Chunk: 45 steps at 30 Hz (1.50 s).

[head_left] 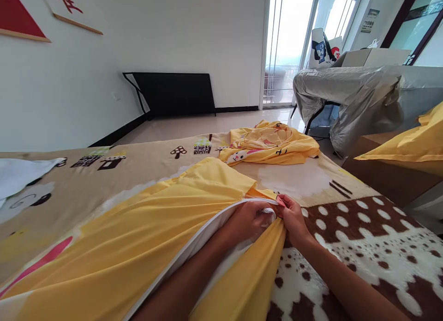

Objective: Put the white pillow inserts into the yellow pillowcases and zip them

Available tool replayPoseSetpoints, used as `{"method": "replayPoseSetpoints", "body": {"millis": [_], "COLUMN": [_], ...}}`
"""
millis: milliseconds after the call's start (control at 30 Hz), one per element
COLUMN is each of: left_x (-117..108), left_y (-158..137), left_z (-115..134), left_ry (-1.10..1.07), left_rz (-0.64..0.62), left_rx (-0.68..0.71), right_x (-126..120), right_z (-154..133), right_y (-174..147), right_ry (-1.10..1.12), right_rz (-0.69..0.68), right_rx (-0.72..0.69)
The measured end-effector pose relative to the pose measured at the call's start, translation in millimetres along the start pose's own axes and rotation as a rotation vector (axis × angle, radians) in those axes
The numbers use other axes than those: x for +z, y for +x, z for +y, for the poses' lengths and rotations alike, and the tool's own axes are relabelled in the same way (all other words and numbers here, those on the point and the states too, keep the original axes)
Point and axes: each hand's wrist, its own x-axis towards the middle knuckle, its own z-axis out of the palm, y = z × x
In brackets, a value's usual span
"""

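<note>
A large yellow duvet cover (162,219) lies spread over the bed from the left to the middle, with a pink print near its left side. Its opening has a white edge strip (204,236). My left forearm reaches through this opening, and my left hand (251,219) is closed around a bit of white cloth (268,212) at the cover's end. My right hand (292,219) meets it there, pinching the end of the cover beside a small pink piece (281,201). The fingertips of both hands are close together and partly hidden by fabric.
A patterned blanket (346,219) covers the bed. Farther back lies a crumpled yellow printed cloth (273,143). White fabric (24,175) is at left, yellow fabric (408,138) on a brown box (374,173) at right. A black folded frame (176,93) leans against the wall.
</note>
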Motion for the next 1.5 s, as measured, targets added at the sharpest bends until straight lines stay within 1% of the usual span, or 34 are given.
{"method": "replayPoseSetpoints", "body": {"millis": [67, 100, 200, 267, 333, 400, 467, 533, 600, 700, 800, 900, 967, 1100, 1333, 1500], "left_x": [1.1, 2.1, 7.0, 10.8, 13.4, 14.0, 13.4, 12.6, 12.1, 11.7, 12.8, 16.6, 19.8, 25.4, 28.2, 28.4], "left_y": [1.6, 2.3, 3.6, 4.1, 4.5, 4.9, 5.4, 5.9, 6.5, 8.0, 9.7, 10.8, 11.3, 11.8, 9.9, 10.8], "left_z": [-1.7, -3.0, -8.1, -10.5, -11.2, -11.0, -11.9, -14.9, -18.9, -22.4, -20.9, -16.7, -14.3, -15.7, -23.6, -23.5], "left_ry": [-0.098, -0.107, -0.051, -0.042, -0.065, -0.130, -0.243, -0.357, -0.447, -0.517, -0.410, -0.257, -0.211, -0.210, -0.367, -0.286], "left_rz": [-0.028, -0.041, -0.051, -0.013, 0.051, 0.067, 0.035, 0.010, 0.030, 0.057, 0.091, 0.129, 0.148, 0.164, 0.115, 0.111], "left_rx": [-0.002, -0.018, -0.101, -0.132, -0.134, -0.100, -0.067, -0.078, -0.119, -0.100, -0.063, -0.098, -0.129, -0.150, -0.142, -0.133], "right_x": [-0.5, -1.0, -2.5, -3.2, -3.2, -2.7, -1.9, -1.4, -1.2, -1.5, -2.0, -2.4, -2.9, -4.5, -10.8, -15.5], "right_z": [1.2, 1.8, 3.2, 3.3, 2.7, 1.4, 0.0, -0.6, -0.1, 1.8, 3.5, 4.5, 5.0, 4.0, -0.2, 2.5], "right_y": [0.8, 1.3, 2.9, 3.2, 2.8, 1.8, 0.9, 0.6, 0.9, 1.9, 2.0, 1.5, 1.5, 2.5, 2.2, 2.7], "right_ry": [-0.007, -0.016, -0.046, -0.054, -0.057, -0.062, -0.064, -0.060, -0.048, -0.015, -0.004, -0.007, -0.015, -0.053, -0.129, -0.170], "right_rz": [0.010, 0.014, 0.008, 0.000, -0.009, -0.010, -0.004, -0.004, -0.016, -0.029, -0.029, -0.018, -0.009, -0.005, -0.044, -0.090], "right_rx": [-0.003, -0.006, -0.025, -0.032, -0.035, -0.040, -0.038, -0.030, -0.026, -0.015, -0.001, 0.003, 0.002, -0.003, -0.005, -0.019]}}
